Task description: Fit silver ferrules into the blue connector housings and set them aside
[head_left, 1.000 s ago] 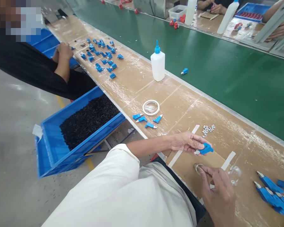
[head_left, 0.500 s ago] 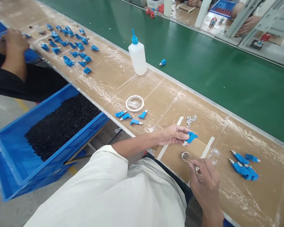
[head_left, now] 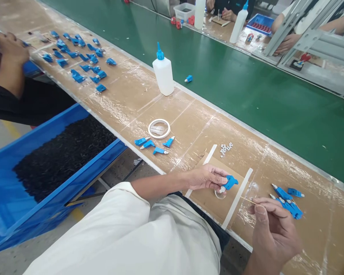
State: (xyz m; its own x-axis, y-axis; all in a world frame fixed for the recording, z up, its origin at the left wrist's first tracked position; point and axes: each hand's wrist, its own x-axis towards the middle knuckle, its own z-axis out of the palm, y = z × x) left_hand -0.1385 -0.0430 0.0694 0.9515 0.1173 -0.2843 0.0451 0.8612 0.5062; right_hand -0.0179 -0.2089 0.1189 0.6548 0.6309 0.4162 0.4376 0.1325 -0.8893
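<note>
My left hand [head_left: 208,177] is closed on a blue plastic part [head_left: 231,182] with a small white tip, held over a cardboard sheet taped to the bench. Partly hidden beneath that hand is a small round cup [head_left: 219,194]. Between the thumb and fingers of my right hand [head_left: 273,225] is a thin wooden stick [head_left: 248,200], its point toward the left and clear of the cup. Several tiny white pieces [head_left: 226,149] lie behind the sheet. Beyond my right hand rests a pile of blue parts [head_left: 288,200].
Several blue parts [head_left: 154,144] lie near a white tape roll [head_left: 159,129]. A white squeeze bottle [head_left: 163,76] stands by the green conveyor belt [head_left: 232,80], which carries one blue part [head_left: 189,78]. At left are a co-worker's hand [head_left: 13,49] and a blue bin [head_left: 5,214] of black pieces.
My right hand has moved right, taking the stick out of the cup. The left hand with the blue part has come lower, over the cup. The whole view has shifted slightly.
</note>
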